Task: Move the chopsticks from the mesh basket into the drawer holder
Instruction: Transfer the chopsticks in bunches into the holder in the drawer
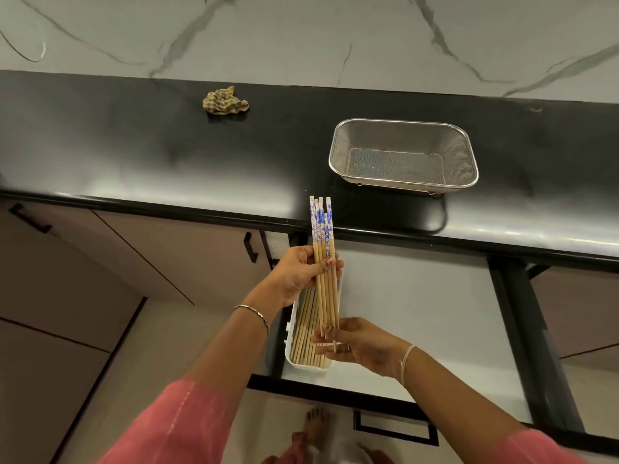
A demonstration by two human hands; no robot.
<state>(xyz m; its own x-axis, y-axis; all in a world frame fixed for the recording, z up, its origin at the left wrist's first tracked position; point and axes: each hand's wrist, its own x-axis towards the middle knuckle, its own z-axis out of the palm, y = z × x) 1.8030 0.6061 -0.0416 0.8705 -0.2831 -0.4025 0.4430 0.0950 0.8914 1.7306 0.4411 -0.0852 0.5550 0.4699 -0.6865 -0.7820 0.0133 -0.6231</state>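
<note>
A bundle of several wooden chopsticks with blue-and-white patterned tops is held upright over the open drawer. My left hand grips the bundle around its middle. My right hand cups and pinches the thin lower tips. Directly beneath them, a white drawer holder sits at the drawer's left side with several more chopsticks lying in it. The steel mesh basket stands on the black counter to the upper right, with nothing in it.
The open drawer has a pale floor and black frame. A crumpled brown cloth lies on the black counter. Cabinet doors with black handles are at left. My feet show at the bottom edge.
</note>
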